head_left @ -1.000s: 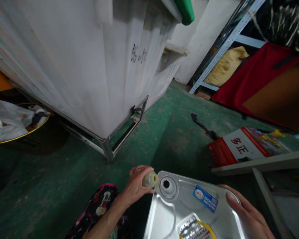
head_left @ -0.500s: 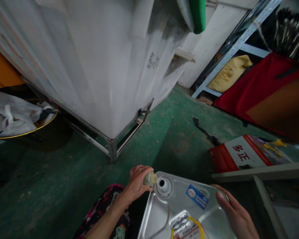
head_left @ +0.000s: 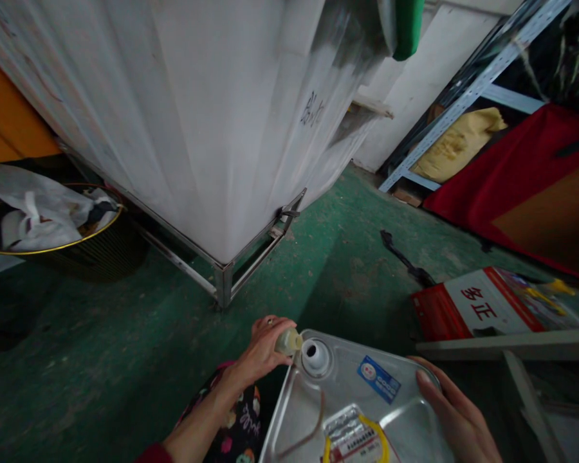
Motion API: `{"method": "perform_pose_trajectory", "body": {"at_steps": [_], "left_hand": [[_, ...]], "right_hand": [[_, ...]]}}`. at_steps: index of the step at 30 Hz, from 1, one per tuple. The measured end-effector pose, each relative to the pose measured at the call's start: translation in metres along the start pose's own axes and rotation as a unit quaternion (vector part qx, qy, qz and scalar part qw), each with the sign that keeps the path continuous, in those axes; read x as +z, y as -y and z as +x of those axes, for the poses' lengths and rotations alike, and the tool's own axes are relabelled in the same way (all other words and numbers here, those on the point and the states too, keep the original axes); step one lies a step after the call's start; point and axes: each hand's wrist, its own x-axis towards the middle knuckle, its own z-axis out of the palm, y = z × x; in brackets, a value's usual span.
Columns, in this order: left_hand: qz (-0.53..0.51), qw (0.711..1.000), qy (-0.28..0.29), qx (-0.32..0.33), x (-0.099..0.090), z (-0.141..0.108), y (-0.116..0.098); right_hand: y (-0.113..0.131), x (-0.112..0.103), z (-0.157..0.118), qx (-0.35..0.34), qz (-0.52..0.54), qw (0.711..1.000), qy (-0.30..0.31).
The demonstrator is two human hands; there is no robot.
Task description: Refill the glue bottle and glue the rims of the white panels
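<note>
At sink hole, left hand still presses plug

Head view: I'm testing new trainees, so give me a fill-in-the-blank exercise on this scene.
1. The left hand holds a small pale ____ beside the round hole.
2. The right hand grips the metal ____'s edge.
3. The floor is painted ____.
4. The sticker by the hole is ____.

Missing: plug; sink; green; blue

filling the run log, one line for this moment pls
left hand: holds small pale cap by tank opening | right hand: grips metal tank edge | green floor
</note>
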Motion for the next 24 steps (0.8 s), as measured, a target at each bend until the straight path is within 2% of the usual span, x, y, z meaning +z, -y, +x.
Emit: {"method": "perform_pose_trajectory", "body": {"at_steps": [4, 8, 14, 20, 24], "left_hand": [[-0.002, 1.0, -0.016, -0.019, 0.0, 0.001, 0.014], [-0.009, 1.0, -0.013, -0.011, -0.001, 0.003, 0.024], [-0.025, 0.999, -0.032, -0.017, -0.006, 0.004, 0.035], [-0.061, 0.997, -0.034, -0.014, -0.007, 0.004, 0.038], [-0.079, 0.996, -0.037, -0.024, -0.009, 0.002, 0.041]], "right_hand": [[-0.001, 0.003, 0.001, 0.008, -0.024, 1.0, -0.002], [0.001, 0.007, 0.001, 0.005, -0.046, 0.999, -0.006], [0.002, 0.009, 0.002, 0.057, -0.023, 0.998, -0.021], [0.004, 0.013, 0.002, 0.015, -0.098, 0.994, -0.042], [0.005, 0.015, 0.002, 0.025, -0.098, 0.994, -0.034]]}}
